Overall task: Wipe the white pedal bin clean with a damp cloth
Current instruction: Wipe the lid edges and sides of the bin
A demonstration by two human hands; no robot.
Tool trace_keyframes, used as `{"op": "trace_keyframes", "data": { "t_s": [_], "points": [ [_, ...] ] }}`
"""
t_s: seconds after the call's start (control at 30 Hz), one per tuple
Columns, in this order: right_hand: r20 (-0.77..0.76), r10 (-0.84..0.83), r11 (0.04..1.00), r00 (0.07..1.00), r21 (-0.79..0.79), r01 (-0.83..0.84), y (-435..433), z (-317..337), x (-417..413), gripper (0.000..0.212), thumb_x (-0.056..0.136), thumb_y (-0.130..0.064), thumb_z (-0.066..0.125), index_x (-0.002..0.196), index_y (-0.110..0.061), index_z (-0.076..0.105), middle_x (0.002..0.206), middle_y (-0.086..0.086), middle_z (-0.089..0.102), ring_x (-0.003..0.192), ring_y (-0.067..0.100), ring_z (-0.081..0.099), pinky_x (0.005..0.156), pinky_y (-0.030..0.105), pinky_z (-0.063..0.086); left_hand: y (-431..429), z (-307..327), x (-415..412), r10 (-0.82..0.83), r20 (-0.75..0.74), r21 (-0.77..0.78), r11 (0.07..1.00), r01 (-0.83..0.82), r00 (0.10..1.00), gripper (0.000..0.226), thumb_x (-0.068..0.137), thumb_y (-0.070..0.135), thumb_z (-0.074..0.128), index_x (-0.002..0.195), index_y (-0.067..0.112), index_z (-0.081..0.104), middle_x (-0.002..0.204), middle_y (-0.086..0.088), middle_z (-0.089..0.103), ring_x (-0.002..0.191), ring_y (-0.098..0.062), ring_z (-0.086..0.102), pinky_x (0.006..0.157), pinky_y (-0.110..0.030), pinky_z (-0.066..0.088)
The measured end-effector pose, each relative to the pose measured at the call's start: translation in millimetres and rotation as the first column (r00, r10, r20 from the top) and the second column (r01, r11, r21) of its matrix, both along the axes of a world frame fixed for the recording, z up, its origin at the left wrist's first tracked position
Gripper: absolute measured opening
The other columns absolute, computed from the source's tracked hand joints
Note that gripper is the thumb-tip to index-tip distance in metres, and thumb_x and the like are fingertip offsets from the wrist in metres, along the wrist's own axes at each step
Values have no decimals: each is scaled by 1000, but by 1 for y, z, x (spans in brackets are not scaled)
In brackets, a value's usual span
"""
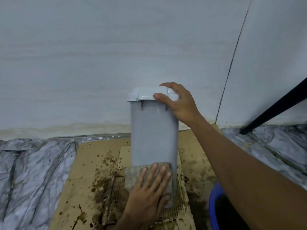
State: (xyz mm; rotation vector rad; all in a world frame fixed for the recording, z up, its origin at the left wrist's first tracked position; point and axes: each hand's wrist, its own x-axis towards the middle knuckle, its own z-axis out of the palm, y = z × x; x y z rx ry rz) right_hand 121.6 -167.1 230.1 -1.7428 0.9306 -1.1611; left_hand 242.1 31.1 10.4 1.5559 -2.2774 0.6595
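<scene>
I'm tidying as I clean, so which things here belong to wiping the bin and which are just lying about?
Part of the job: pedal bin, gripped at the top by the right hand; cloth, pressed on it by the left hand; blue bucket, probably for rinsing.
Just there: stained cardboard under the bin; black pole.

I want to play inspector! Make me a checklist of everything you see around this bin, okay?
Surface: cardboard, spattered with brown stains, on a marbled floor.
Job's things: white pedal bin upright; cloth against its lower side.
Clutter: blue bucket at right.
Grippers: left hand presses the cloth flat; right hand grips the lid.
Cables: nothing seen.
Surroundings: white wall; black pole.
</scene>
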Motion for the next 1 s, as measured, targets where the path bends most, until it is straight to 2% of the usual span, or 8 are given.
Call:
{"op": "trace_keyframes", "data": {
  "t_s": [0.13,0.27,0.33,0.5,0.63,0.77,0.9,1.0],
  "points": [
    [10,2,1000,1000,13,-3,0,1,4,38,74,-51,83,107,-38,70,118,-11,62,99,-11,57,75,3,42,-15,25,11,-54,29,28,998,53,998,67,107,50,31,164,17,17,171,-7,12,158,-28,13,125,-50,15],
    [-1,-9,1000,1000,-3,9,-2,1,7,39,72,-54,82,106,-39,70,117,-11,62,102,-7,59,82,11,44,-65,86,3,132,-204,-63,987,-148,970,71,105,48,38,162,11,20,170,-15,12,158,-34,11,127,-55,13],
    [4,-4,1000,1000,2,4,-2,1,5,42,70,-59,81,106,-40,70,117,-11,62,102,-6,59,83,14,46,-71,95,-6,182,-250,-67,977,-205,951,71,105,48,37,162,9,20,170,-16,12,158,-34,9,127,-56,11],
    [-3,-5,1000,1000,12,5,-3,0,1,40,72,-56,81,106,-39,70,118,-12,62,101,-9,58,76,4,42,-37,41,-17,116,-142,-19,993,-120,983,72,105,48,37,163,10,16,171,-14,12,157,-34,12,128,-52,8],
    [-2,2,1000,1000,23,-2,-2,0,2,37,74,-54,82,106,-40,69,117,-14,62,99,-11,58,76,5,42,12,-21,-13,20,-11,62,998,-20,1000,69,106,46,33,163,13,15,172,-9,10,158,-31,12,124,-50,16],
    [-1,11,1000,1000,27,-11,0,1,2,37,74,-54,81,106,-39,69,118,-13,62,99,-12,57,77,6,42,16,-21,0,-39,33,97,995,36,999,66,107,47,29,164,16,14,172,-6,9,158,-27,11,126,-45,12],
    [3,2,999,1000,32,-2,0,2,6,39,72,-55,82,106,-39,70,118,-14,62,104,-9,58,84,15,44,-26,38,5,99,-102,29,995,-96,990,67,108,49,23,164,15,7,172,-11,4,158,-30,10,128,-47,4],
    [-3,-2,1000,1000,27,2,0,3,7,40,71,-56,82,105,-40,70,118,-13,62,105,-6,58,88,18,47,-51,69,1,147,-255,-35,986,-161,956,67,108,47,28,163,11,14,170,-16,12,158,-34,11,128,-51,6]
  ]
}}
